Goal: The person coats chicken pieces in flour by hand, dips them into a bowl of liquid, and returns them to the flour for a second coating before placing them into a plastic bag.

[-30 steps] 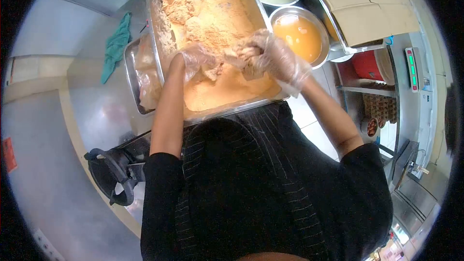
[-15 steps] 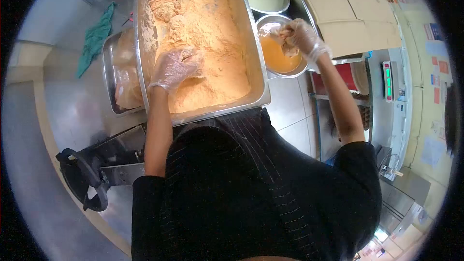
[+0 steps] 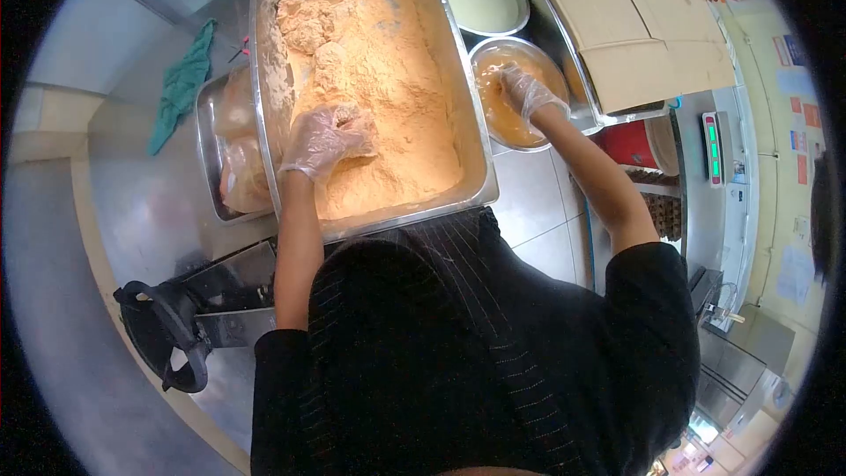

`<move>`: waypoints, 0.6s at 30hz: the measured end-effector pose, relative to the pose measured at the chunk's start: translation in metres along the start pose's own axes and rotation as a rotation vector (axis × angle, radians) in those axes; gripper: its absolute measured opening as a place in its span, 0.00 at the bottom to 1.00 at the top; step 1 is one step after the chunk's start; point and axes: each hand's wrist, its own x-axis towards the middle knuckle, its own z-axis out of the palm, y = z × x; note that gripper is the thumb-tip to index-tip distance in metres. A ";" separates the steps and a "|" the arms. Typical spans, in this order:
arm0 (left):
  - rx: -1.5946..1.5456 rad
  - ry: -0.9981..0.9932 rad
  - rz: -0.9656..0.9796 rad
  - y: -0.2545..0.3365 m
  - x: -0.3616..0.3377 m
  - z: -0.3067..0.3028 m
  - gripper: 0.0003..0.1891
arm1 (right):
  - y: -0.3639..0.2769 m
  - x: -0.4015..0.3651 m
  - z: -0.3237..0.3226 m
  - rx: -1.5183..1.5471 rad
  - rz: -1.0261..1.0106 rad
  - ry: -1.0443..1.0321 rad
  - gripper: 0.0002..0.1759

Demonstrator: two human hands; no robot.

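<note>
A deep metal tray (image 3: 480, 154) holds orange-tinted flour (image 3: 401, 97), with floured chicken pieces (image 3: 306, 25) heaped at its far left. My left hand (image 3: 322, 139), in a clear plastic glove, is closed around a flour-coated chicken piece (image 3: 359, 134) low in the tray. To the right, a round metal bowl (image 3: 562, 79) contains orange-brown liquid (image 3: 507, 122). My gloved right hand (image 3: 522, 91) reaches down into that bowl with its fingers closed; the chicken piece in its grip is mostly hidden by the hand and liquid.
Behind the bowl stands another metal bowl (image 3: 483, 2) of pale liquid. Flattened cardboard (image 3: 630, 26) covers the right side. Left of the tray are a smaller tray (image 3: 204, 123) with plastic-bagged contents and a green cloth (image 3: 182, 79). A digital scale (image 3: 712, 150) sits far right.
My right hand has lowered the chicken piece from above the bowl into the liquid, which now swirls. My left hand stays in the flour, and its coated piece shows more clearly.
</note>
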 end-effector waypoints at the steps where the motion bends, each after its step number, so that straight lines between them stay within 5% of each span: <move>1: -0.040 -0.003 -0.014 0.004 -0.002 0.000 0.16 | 0.008 0.001 0.010 -0.001 0.003 0.000 0.09; 3: -0.082 0.003 -0.016 -0.001 -0.001 0.001 0.17 | 0.035 0.013 0.039 0.377 0.283 0.147 0.15; 6: -0.116 0.040 -0.043 0.006 -0.005 -0.002 0.18 | 0.011 -0.009 -0.048 0.679 0.273 0.093 0.18; 7: -0.094 0.054 -0.060 0.009 -0.008 -0.002 0.17 | -0.011 -0.020 -0.092 0.590 0.212 0.211 0.19; 10: -0.231 -0.015 0.035 -0.020 0.007 0.006 0.18 | 0.000 -0.020 -0.100 0.646 0.338 0.283 0.15; 18: -0.145 -0.030 -0.035 0.009 -0.007 -0.003 0.19 | 0.008 -0.023 -0.108 0.659 0.260 0.315 0.13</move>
